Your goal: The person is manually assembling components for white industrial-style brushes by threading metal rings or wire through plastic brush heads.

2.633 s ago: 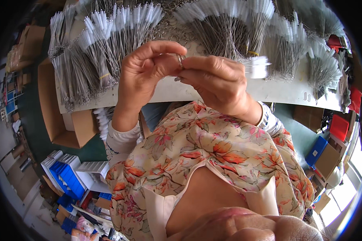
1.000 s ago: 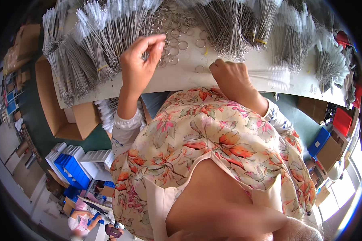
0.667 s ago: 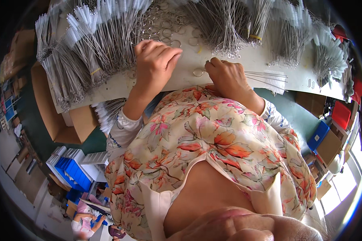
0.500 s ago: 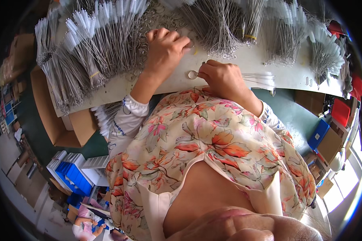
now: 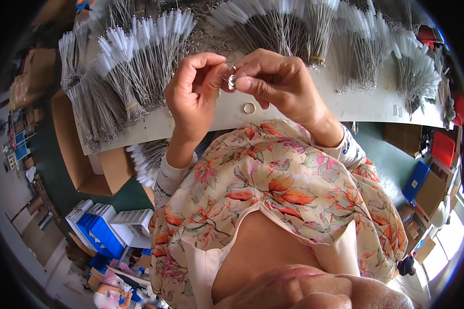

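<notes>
My left hand [image 5: 193,92] and my right hand [image 5: 278,82] meet above the table, thumbs and fingertips close together. Between them, a metal ring [image 5: 234,68] is pinched in the left fingertips. Small shiny wire loops [image 5: 232,81] show at the right thumb and fingers, which close around them; the rest of what the right hand holds is hidden behind it. Below the hands, a loose metal ring [image 5: 249,107] lies flat on the white table [image 5: 294,110].
Bundles of wire-handled brushes [image 5: 129,77] with white bristles cover the table's left side. More brush bundles [image 5: 278,26] stand along the back, others [image 5: 363,46] at the right. Loose rings [image 5: 216,42] are heaped behind my hands. A cardboard box [image 5: 105,172] stands below the left edge.
My left hand has come down from the ring heap, and my right hand has risen to meet it. The brushes that stuck out right of my right hand no longer show there.
</notes>
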### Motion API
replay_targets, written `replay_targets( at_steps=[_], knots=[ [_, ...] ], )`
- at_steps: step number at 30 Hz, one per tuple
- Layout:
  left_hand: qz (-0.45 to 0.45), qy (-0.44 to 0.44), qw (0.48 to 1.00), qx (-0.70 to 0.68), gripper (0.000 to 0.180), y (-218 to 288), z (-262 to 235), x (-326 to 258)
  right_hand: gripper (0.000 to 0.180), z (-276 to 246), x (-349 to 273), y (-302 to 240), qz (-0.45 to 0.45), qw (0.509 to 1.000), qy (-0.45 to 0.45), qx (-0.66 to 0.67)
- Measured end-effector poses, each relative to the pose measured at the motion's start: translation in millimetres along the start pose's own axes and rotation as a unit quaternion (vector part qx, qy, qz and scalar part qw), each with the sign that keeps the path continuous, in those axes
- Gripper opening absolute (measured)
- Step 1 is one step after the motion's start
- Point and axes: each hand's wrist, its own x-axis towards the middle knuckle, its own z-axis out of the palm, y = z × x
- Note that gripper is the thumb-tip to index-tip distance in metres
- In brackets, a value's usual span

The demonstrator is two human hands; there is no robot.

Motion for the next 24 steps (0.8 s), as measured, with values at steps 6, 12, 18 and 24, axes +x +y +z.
replay_targets(
  at_steps=[6,12,18,24],
  knots=[
    [-0.311,0.005,0.833,-0.457,0.017,6.7,-7.7,-5.2,0.007,15.6,-5.0,4.2,-0.264,0.942,0.067,-0.194],
    [0.084,-0.051,0.994,0.050,0.015,11.6,-16.4,6.4,0.010,17.2,-9.8,-2.3,-0.243,0.950,0.068,-0.185],
    [-0.276,-0.183,0.828,-0.452,0.017,18.3,-25.9,17.0,0.030,1.1,-7.0,2.1,-0.506,0.711,0.065,-0.484],
    [-0.218,-0.199,0.946,-0.136,0.021,43.1,-36.7,19.3,0.026,-1.9,-2.1,10.1,-0.502,0.665,0.019,-0.553]
  ],
)
